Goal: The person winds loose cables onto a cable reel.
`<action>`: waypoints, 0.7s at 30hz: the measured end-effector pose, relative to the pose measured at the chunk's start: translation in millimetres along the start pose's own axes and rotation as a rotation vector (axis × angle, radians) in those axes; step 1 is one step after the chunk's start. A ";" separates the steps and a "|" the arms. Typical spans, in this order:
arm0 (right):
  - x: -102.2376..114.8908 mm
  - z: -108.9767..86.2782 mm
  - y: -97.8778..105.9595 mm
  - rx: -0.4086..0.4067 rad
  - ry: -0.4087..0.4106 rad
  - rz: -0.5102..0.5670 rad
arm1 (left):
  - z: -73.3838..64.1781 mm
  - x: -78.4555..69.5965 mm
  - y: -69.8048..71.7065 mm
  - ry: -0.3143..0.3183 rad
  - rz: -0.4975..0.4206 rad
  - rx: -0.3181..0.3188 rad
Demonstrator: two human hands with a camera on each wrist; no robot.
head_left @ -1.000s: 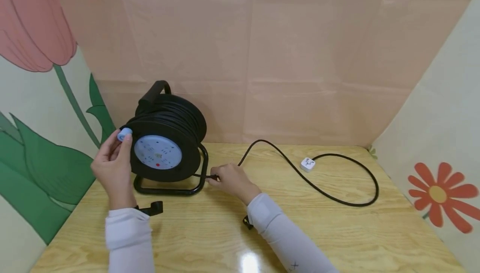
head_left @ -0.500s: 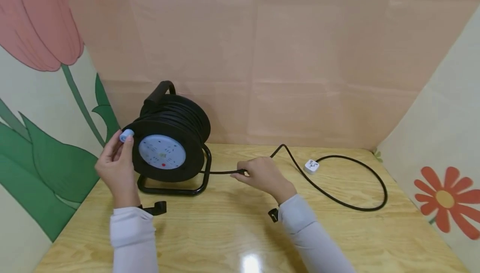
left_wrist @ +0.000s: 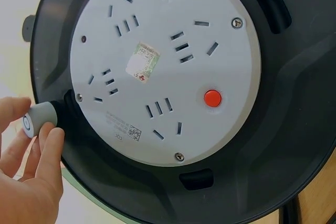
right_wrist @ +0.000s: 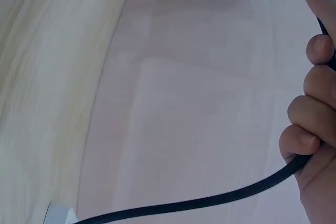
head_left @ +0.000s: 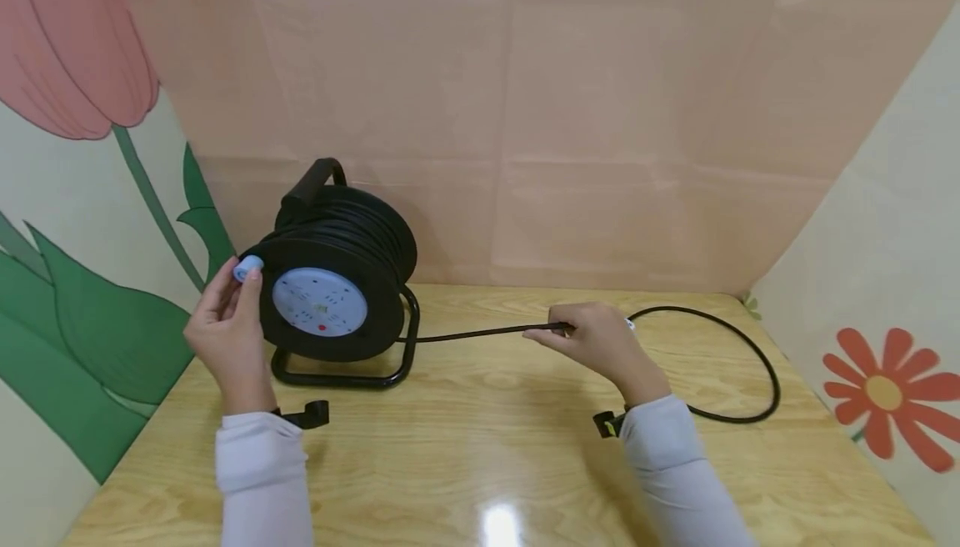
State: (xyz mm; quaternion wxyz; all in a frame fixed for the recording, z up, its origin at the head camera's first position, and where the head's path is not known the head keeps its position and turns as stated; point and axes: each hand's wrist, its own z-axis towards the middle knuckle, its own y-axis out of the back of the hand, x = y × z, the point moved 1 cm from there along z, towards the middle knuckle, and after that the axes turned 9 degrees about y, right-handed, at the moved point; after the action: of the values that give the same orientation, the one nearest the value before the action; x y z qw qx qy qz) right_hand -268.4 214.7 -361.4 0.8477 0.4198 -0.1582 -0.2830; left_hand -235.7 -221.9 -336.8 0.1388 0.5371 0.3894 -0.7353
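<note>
A black cable reel [head_left: 337, 230] stands at the left of the table, its face fitted with a pale blue round socket panel [head_left: 319, 302] that has a red button [left_wrist: 212, 98]. My left hand [head_left: 232, 334] pinches the light blue crank knob [head_left: 248, 268] at the reel's left rim between thumb and fingers. Well to the right, my right hand [head_left: 600, 343] grips the black cable [head_left: 480, 333], fingers curled round it. From reel to hand the cable runs nearly straight. Past the hand it loops over the table to a white plug [right_wrist: 59, 214], mostly hidden behind the hand in the head view.
The wooden table [head_left: 450, 464] meets a pinkish sheet [head_left: 600, 113] at the back. Flower-painted panels close in on the left and right. A tubular black stand [head_left: 341, 381] holds the reel up, and a carry handle [head_left: 313, 184] tops it.
My right hand has moved right, holding the cable, and more cable now stretches out straight from the reel. The slack bend beyond the hand is gone. My left hand stays on the knob.
</note>
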 end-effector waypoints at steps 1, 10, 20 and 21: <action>-1.7 -2.9 1.9 0.006 -0.015 0.011 | 0.2 -0.1 0.4 0.004 -0.002 -0.002; -23.5 -30.2 13.4 -0.012 -0.041 0.057 | -0.5 1.6 0.2 0.005 -0.007 -0.012; -76.7 -95.8 28.5 0.026 -0.410 0.062 | 0.6 1.8 -0.1 0.000 -0.020 -0.012; -80.4 -103.1 28.1 0.045 -0.454 0.059 | 0.6 2.0 0.2 -0.001 -0.023 -0.014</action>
State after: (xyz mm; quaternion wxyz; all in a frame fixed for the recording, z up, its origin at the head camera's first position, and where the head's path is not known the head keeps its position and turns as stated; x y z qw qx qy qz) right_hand -270.0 341.8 -403.0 0.7888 0.3592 -0.3634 -0.3416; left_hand -236.7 -222.1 -338.6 0.1346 0.5311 0.4006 -0.7344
